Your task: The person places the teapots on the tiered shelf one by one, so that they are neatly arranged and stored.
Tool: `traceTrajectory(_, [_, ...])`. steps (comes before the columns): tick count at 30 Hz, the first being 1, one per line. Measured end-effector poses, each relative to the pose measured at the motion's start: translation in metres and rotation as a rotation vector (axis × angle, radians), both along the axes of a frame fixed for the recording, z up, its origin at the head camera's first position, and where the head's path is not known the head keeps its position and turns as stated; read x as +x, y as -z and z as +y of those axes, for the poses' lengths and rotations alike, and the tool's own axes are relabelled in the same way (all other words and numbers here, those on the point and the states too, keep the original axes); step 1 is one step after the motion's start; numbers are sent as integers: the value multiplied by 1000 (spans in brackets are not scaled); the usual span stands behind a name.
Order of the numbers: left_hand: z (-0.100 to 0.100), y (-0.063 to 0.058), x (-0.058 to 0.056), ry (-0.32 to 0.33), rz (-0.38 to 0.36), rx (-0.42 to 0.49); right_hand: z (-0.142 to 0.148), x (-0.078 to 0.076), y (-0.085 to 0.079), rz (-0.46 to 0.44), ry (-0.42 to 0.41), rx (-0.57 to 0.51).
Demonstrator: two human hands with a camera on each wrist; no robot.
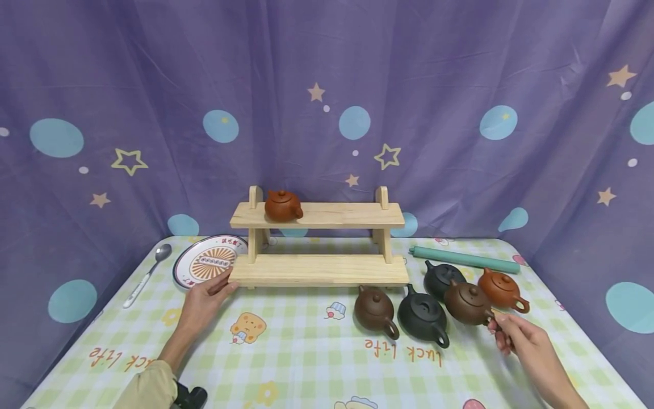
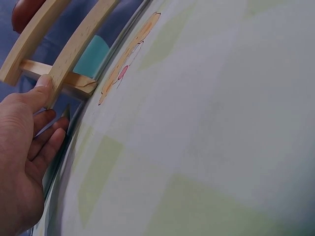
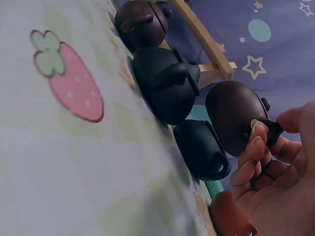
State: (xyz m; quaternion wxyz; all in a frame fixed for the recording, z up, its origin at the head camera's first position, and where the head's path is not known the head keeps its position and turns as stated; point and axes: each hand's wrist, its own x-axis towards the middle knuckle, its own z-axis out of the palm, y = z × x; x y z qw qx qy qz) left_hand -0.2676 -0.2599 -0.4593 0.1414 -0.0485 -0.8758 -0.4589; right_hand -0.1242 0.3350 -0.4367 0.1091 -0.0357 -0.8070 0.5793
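Head view now, and the right hand (image 1: 528, 343) firmly pinches a brown teapot (image 1: 466, 304) by its handle (image 3: 272, 130), seemingly raised near a black teapot (image 1: 421, 314), left hand (image 1: 201, 307) gripping the wooden shelf (image 1: 319, 268): a lift, likely needing clearance next!

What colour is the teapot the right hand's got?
The teapot is dark brown, clearest in the head view.

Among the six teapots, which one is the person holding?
The brown teapot whose handle the right hand pinches, raised off the tablecloth; no hand touches the other five, including the second brown teapot near the shelf.
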Motion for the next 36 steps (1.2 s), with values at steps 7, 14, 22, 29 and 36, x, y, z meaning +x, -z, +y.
traceTrajectory(7, [0,0,1,-3,-1,5,-6,-9,-9,12,-29,10])
traceTrajectory(14, [1,1,-1,-2,6,20,-14,-17,-17,53,-87,-27])
traceTrajectory(22, [1,-1,0,-9,-9,10,-26,-28,-25,36,-135,-10])
traceTrajectory(29, [0,0,0,1,2,17,-38,-40,-30,72,-178,-34])
traceTrajectory(36, [1,0,0,5,3,17,-47,-50,-34,103,-202,-59])
